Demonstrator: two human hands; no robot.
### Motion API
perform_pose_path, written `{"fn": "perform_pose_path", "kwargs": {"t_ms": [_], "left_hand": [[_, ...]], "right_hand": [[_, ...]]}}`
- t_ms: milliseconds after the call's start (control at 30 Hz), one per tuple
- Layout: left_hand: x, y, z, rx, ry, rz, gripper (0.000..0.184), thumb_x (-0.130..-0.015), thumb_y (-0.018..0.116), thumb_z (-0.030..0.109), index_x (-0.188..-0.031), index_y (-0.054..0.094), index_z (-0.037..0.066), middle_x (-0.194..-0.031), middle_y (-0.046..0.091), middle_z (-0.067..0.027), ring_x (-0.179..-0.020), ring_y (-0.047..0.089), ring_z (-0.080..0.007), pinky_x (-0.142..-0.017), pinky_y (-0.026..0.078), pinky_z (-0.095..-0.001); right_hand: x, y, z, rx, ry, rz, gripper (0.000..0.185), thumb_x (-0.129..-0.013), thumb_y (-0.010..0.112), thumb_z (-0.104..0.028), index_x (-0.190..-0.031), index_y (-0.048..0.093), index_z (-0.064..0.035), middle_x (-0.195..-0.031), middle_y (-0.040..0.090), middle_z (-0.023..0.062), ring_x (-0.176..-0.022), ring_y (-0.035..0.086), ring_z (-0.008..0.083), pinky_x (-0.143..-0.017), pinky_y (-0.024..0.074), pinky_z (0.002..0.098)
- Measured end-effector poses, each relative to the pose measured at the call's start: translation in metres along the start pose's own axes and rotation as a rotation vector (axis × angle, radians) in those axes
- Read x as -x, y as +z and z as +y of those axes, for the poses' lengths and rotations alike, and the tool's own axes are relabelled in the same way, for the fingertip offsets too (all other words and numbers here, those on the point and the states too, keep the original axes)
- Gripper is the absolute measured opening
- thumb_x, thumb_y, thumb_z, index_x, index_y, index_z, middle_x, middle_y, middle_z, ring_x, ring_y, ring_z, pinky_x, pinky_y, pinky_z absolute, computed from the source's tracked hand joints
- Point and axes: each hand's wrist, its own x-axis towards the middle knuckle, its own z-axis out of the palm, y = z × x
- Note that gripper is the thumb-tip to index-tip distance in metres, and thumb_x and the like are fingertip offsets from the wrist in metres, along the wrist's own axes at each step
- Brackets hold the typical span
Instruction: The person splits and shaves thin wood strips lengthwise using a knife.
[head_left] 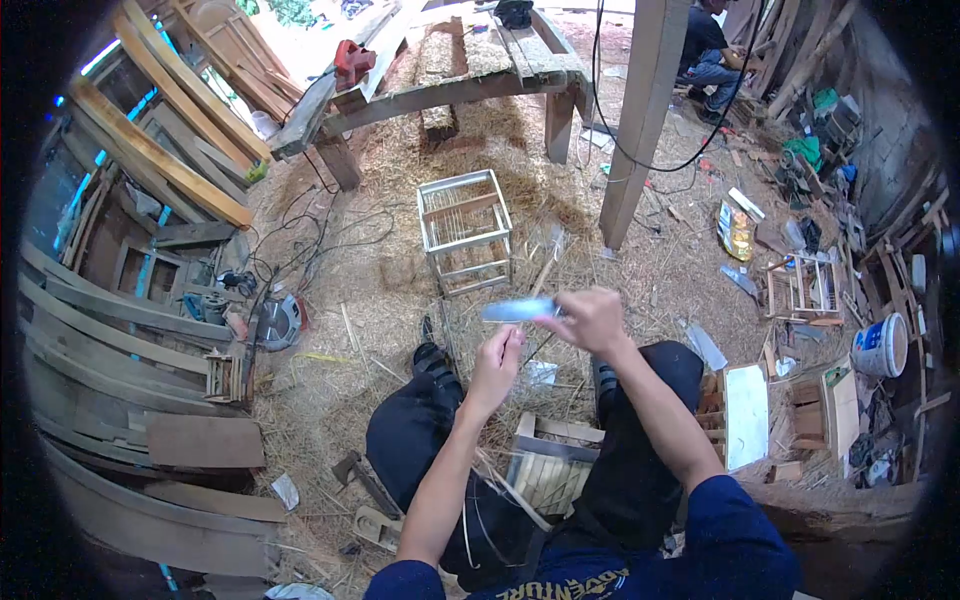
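Note:
My right hand (592,320) is closed around the handle of a knife with a broad blade (518,309), which is smeared by motion. My left hand (496,365) is pinched just below the blade, on a thin pale strip (544,272) that runs away from me past the blade. Part of the strip is hidden behind the knife. Between my legs stands a small wooden frame with slats (550,480). A few thin strips (512,490) lie across my lap. Ahead on the floor is a frame like a small cage (465,230).
A rough workbench (450,97) with a red power tool (353,62) stands ahead, beside a wooden post (645,125). A circular saw (281,322) and cables lie left. A white bucket (880,347) sits right. Another person (710,55) crouches at the far right. Shavings cover the floor.

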Motion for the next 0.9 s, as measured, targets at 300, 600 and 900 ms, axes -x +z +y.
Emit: {"fn": "perform_pose_path", "kwargs": {"t_ms": [300, 600, 900], "left_hand": [[0.004, 0.000, 0.001, -0.005, -0.015, -0.039, 0.026, -0.106, 0.048, 0.023, -0.094, 0.057, 0.003, -0.071, 0.047, 0.0028, -0.062, 0.041, -0.0052, -0.056, 0.036, -0.0257], [0.007, 0.008, -0.011, 0.061, -0.036, -0.047, 0.029, -0.106, 0.048, 0.023, -0.092, 0.056, 0.000, -0.067, 0.049, -0.0009, -0.061, 0.044, -0.0087, -0.055, 0.037, -0.0301], [0.008, 0.001, 0.002, -0.065, -0.052, -0.055, 0.030, -0.106, 0.048, 0.026, -0.092, 0.056, 0.000, -0.065, 0.043, -0.0040, -0.062, 0.043, -0.0103, -0.056, 0.038, -0.0326]], "right_hand": [[0.005, 0.002, 0.018, 0.170, 0.002, 0.112, 0.051, -0.083, 0.074, -0.053, -0.060, 0.055, -0.0117, -0.051, 0.055, 0.0051, -0.043, 0.053, 0.0212, -0.046, 0.0413, 0.0357], [0.002, -0.008, 0.031, 0.161, 0.074, 0.097, 0.048, -0.083, 0.074, -0.053, -0.062, 0.060, -0.0126, -0.048, 0.053, 0.0063, -0.043, 0.055, 0.0251, -0.046, 0.0420, 0.0370], [-0.016, -0.015, 0.039, 0.089, 0.414, 0.269, 0.044, -0.086, 0.073, -0.048, -0.066, 0.063, -0.0096, -0.050, 0.054, 0.0068, -0.043, 0.053, 0.0213, -0.045, 0.0377, 0.0351]]}}
